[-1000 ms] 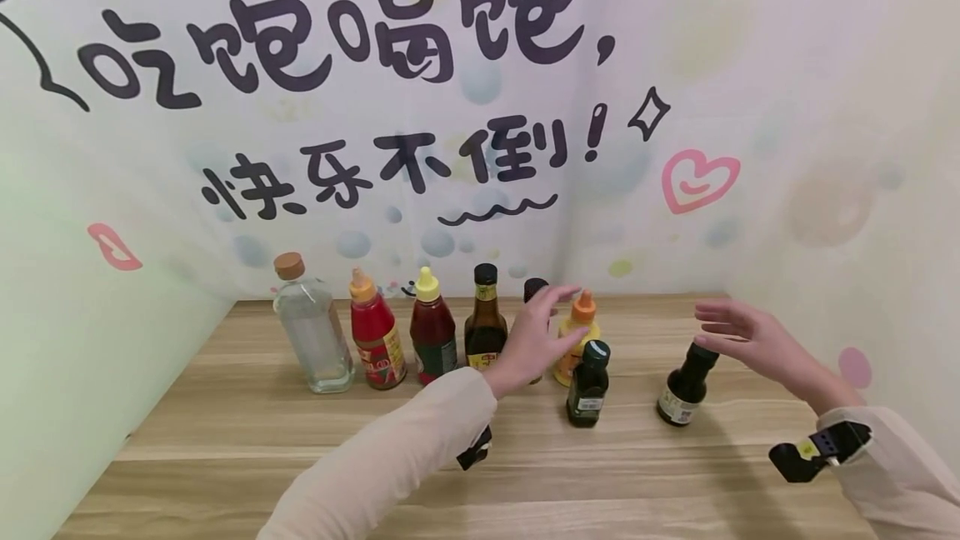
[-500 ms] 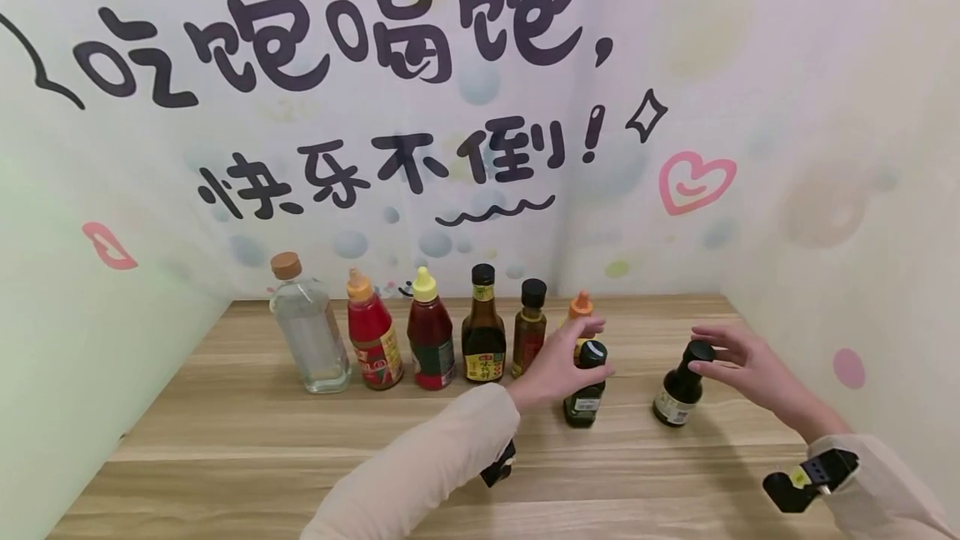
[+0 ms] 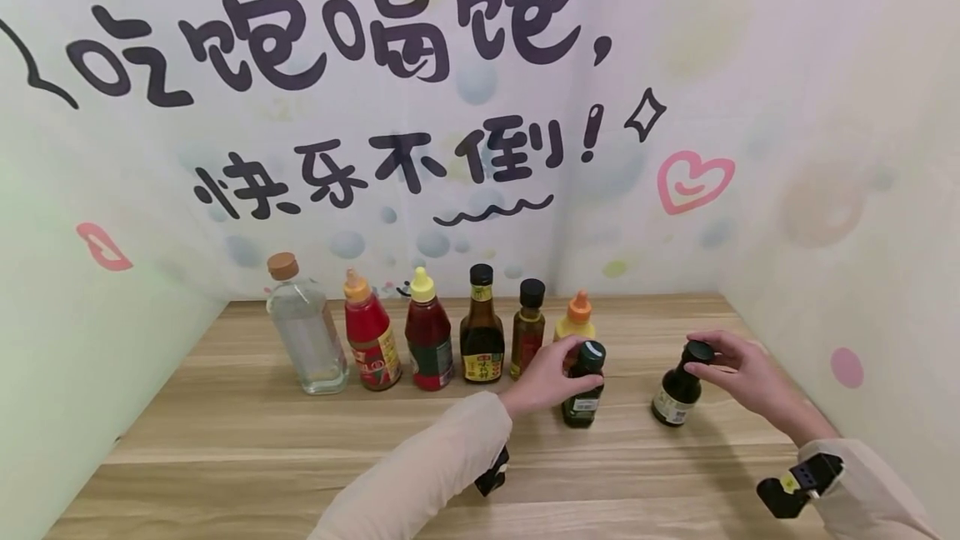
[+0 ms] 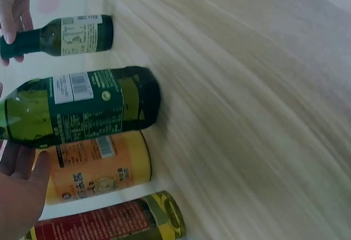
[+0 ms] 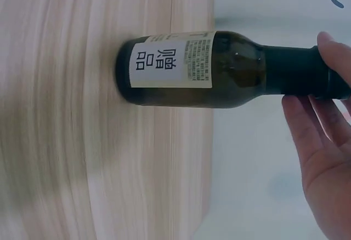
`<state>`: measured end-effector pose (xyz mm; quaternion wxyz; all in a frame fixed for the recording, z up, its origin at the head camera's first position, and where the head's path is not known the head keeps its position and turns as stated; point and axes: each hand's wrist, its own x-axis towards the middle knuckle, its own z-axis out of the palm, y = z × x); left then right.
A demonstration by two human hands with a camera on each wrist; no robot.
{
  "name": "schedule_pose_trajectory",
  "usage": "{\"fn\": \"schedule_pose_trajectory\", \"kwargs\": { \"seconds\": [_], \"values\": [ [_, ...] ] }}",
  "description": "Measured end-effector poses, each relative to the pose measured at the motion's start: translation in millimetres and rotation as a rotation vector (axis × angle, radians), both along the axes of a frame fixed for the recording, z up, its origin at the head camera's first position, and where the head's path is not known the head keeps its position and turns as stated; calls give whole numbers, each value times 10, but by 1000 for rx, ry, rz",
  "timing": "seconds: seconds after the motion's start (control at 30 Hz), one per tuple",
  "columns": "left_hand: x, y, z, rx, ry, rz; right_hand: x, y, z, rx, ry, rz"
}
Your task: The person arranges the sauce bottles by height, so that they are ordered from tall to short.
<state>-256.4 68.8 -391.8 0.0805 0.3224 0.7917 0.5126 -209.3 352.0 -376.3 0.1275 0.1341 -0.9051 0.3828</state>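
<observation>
Near the table's middle right, my left hand (image 3: 550, 375) grips the neck of a dark green bottle (image 4: 82, 106), with the thumb in front and the fingers behind. The bottle stands upright on the wooden table (image 3: 360, 461). Over to the right, a small dark sauce bottle (image 5: 236, 70) with a white label also stands on the table. My right hand (image 3: 742, 373) pinches its black neck and cap between thumb and fingers. A yellow squeeze bottle (image 3: 575, 325) with an orange tip is partly hidden behind the left hand and the green bottle.
A row of bottles lines the back: a clear one (image 3: 307, 336), a red sauce bottle (image 3: 372, 340), a dark red one (image 3: 429, 344) with a yellow tip, a soy sauce bottle (image 3: 482, 336) and a small black-capped one (image 3: 528, 332). Behind them hangs a printed white cloth (image 3: 337, 132).
My left hand has moved right and down from the back row to the green bottle's neck and closed on it. The right hand has lowered onto the small bottle's cap and taken hold.
</observation>
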Motion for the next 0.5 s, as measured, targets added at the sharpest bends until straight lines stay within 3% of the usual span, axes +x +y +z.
{"fn": "schedule_pose_trajectory", "kwargs": {
  "seconds": [0.17,0.33,0.5],
  "values": [
    [0,19,-56,24,6,32,-4,0,-18,-6,-10,-8],
    [-11,33,-129,63,-44,68,-2,2,-33,2,-7,-12],
    [-38,52,-202,112,-71,65,-2,10,-37,7,21,-8]
  ]
}}
